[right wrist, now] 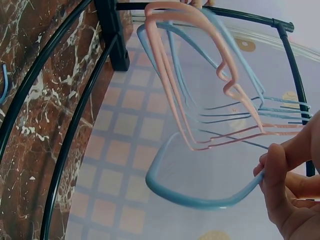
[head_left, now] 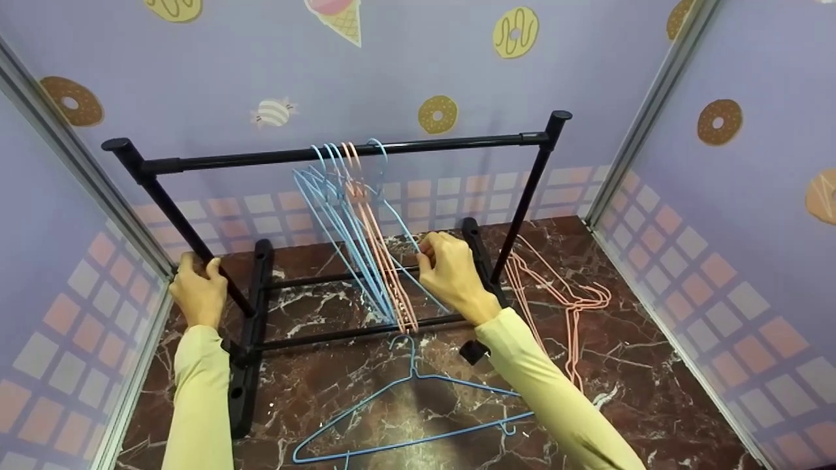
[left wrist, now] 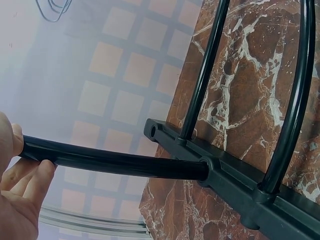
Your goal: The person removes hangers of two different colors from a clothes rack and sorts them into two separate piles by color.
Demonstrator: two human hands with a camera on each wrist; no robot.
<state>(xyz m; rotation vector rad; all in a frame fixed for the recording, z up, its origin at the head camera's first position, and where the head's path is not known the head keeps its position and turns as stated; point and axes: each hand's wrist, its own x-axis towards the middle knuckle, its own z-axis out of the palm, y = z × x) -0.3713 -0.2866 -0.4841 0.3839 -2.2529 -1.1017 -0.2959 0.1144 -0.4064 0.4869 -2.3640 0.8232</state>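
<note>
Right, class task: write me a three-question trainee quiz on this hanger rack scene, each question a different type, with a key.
1. True or false: the left hand grips the rack's upright post.
2. The right hand pinches a hanger of which colour? A pink B blue C black
3. Fill in: a blue hanger lies on the ___ floor.

Key: 1 true; 2 B, the blue hanger on the rail; 3 marble.

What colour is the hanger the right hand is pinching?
Light blue hanger, pinched by the right hand; clearest in the right wrist view.
</note>
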